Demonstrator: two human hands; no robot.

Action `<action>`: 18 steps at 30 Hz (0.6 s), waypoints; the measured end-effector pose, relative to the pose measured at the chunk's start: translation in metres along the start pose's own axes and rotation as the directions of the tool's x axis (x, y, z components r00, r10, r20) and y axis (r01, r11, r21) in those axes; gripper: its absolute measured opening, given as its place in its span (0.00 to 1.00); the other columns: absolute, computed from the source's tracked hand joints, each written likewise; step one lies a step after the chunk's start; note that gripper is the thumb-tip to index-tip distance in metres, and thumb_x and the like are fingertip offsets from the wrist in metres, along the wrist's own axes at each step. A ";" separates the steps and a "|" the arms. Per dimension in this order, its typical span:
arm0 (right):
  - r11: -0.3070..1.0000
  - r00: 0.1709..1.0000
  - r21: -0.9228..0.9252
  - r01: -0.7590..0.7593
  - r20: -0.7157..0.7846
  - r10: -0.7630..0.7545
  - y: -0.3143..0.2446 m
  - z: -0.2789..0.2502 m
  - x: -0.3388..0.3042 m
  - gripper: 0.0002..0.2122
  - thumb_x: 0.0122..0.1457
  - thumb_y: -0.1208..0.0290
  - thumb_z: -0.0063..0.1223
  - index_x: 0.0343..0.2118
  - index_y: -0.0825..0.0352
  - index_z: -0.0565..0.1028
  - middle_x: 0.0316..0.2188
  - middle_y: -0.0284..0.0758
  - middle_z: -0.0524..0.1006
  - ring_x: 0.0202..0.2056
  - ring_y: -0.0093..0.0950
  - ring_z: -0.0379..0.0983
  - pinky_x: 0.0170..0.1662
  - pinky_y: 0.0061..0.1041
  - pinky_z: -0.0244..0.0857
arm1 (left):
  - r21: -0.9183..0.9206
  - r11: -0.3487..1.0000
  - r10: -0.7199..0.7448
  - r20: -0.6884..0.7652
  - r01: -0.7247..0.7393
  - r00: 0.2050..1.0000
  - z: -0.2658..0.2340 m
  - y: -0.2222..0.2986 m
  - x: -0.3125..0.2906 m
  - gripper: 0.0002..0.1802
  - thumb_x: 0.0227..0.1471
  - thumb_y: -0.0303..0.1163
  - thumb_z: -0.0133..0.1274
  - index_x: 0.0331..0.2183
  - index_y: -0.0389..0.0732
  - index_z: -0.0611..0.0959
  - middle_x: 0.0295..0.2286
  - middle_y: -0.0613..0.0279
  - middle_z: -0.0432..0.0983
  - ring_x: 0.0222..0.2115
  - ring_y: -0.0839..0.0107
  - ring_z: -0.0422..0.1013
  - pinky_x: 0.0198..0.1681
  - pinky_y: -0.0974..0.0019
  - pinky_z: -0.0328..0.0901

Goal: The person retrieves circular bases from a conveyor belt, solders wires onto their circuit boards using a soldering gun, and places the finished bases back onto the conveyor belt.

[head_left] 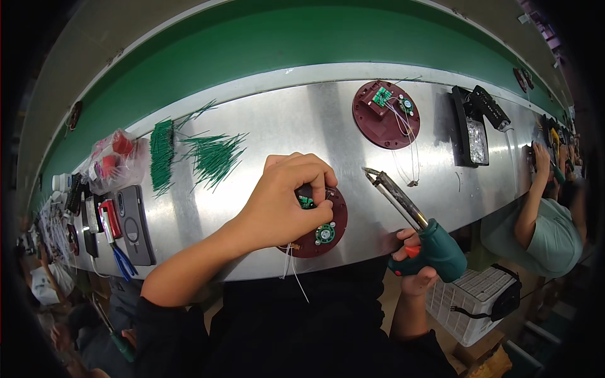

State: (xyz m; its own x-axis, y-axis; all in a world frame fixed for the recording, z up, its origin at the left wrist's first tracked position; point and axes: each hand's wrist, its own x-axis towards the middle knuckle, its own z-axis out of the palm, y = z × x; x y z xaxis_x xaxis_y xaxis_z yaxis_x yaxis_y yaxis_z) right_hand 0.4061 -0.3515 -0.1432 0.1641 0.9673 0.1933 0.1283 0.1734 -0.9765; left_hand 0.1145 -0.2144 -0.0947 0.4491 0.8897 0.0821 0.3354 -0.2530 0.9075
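Observation:
My left hand (pixel 285 205) lies over a maroon round base (pixel 339 220) at the near edge of the metal bench. Its fingers are bent and closed toward the thumb; what they pinch is hidden. A small green circuit board (pixel 305 201) shows under the fingers, and a round green part (pixel 325 234) sits on the base below them. White wires (pixel 292 259) trail from the base over the bench edge. My right hand (pixel 413 261) is wrapped around a green soldering gun (pixel 441 249) with a red trigger. The gun's tip points up and left, apart from the base.
A second maroon base (pixel 384 133) with board and wires lies farther back. Green wire pieces (pixel 214 157) are piled left, by a plastic bag (pixel 113 162), a phone (pixel 135 223) and blue-handled pliers (pixel 123 261). Right stand a black tray (pixel 463 138) and a white crate (pixel 469 302). Other people sit both sides.

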 end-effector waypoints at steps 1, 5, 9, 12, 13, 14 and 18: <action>1.000 1.000 -0.012 0.013 -0.004 -0.013 0.000 0.001 0.002 0.44 0.64 0.24 0.44 0.46 0.75 0.75 0.24 0.35 0.78 0.44 0.37 0.78 0.54 0.40 0.70 | 0.002 1.000 -0.001 0.005 0.001 1.000 -0.001 0.001 0.000 0.11 0.42 0.28 0.65 0.23 0.43 0.76 0.38 0.68 0.84 0.42 0.67 0.77 0.59 0.56 0.56; 1.000 0.999 -0.009 0.030 -0.043 -0.030 -0.005 0.008 0.005 0.43 0.64 0.24 0.43 0.45 0.74 0.76 0.23 0.35 0.77 0.43 0.37 0.78 0.52 0.39 0.71 | 0.017 1.000 0.014 0.017 -0.014 1.000 -0.005 0.003 0.001 0.12 0.44 0.27 0.67 0.23 0.41 0.77 0.39 0.64 0.84 0.42 0.65 0.78 0.59 0.59 0.61; 0.996 0.992 0.029 0.084 -0.092 -0.081 -0.001 0.012 0.009 0.43 0.65 0.25 0.42 0.45 0.74 0.76 0.22 0.35 0.77 0.41 0.37 0.79 0.51 0.38 0.71 | -0.087 0.996 0.029 0.042 -0.025 0.999 -0.009 0.000 0.003 0.12 0.44 0.26 0.70 0.25 0.40 0.80 0.39 0.60 0.84 0.43 0.65 0.78 0.53 0.60 0.68; 0.992 0.989 -0.034 0.124 -0.079 -0.126 -0.006 0.011 0.014 0.42 0.67 0.26 0.40 0.45 0.74 0.76 0.22 0.35 0.77 0.39 0.36 0.79 0.49 0.38 0.72 | -0.226 0.973 -0.041 0.049 0.051 0.998 -0.011 0.004 0.004 0.12 0.45 0.27 0.73 0.25 0.39 0.82 0.42 0.57 0.83 0.46 0.65 0.78 0.52 0.60 0.70; 0.992 0.988 -0.010 0.127 -0.083 -0.127 -0.006 0.011 0.013 0.41 0.68 0.27 0.40 0.45 0.75 0.76 0.23 0.36 0.77 0.38 0.37 0.79 0.48 0.38 0.72 | -0.170 0.985 0.005 0.101 0.012 0.995 -0.016 0.001 0.003 0.14 0.44 0.29 0.75 0.32 0.39 0.85 0.48 0.54 0.81 0.50 0.63 0.76 0.56 0.61 0.69; 0.991 0.988 0.013 0.131 -0.088 -0.129 -0.005 0.010 0.013 0.41 0.69 0.28 0.39 0.44 0.75 0.76 0.23 0.37 0.77 0.37 0.37 0.79 0.47 0.38 0.73 | -0.083 0.996 0.039 0.112 -0.030 0.993 -0.019 0.008 0.001 0.22 0.42 0.33 0.76 0.39 0.40 0.85 0.52 0.52 0.78 0.53 0.57 0.75 0.59 0.57 0.66; 0.990 0.989 0.114 0.083 -0.130 -0.068 -0.014 0.007 0.015 0.40 0.70 0.30 0.38 0.44 0.75 0.76 0.23 0.38 0.76 0.36 0.37 0.79 0.45 0.38 0.72 | 0.486 0.853 0.067 0.263 -0.192 0.963 -0.025 0.044 -0.021 0.66 0.32 0.48 0.81 0.70 0.44 0.65 0.64 0.42 0.61 0.64 0.44 0.61 0.66 0.47 0.56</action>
State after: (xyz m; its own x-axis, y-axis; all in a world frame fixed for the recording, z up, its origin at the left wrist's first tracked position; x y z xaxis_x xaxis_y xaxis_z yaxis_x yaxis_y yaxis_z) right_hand 0.3999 -0.3383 -0.1270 0.2803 0.9213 0.2696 0.0287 0.2727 -0.9617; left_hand 0.0992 -0.2343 -0.0460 0.6723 0.7396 0.0318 0.6022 -0.5713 0.5577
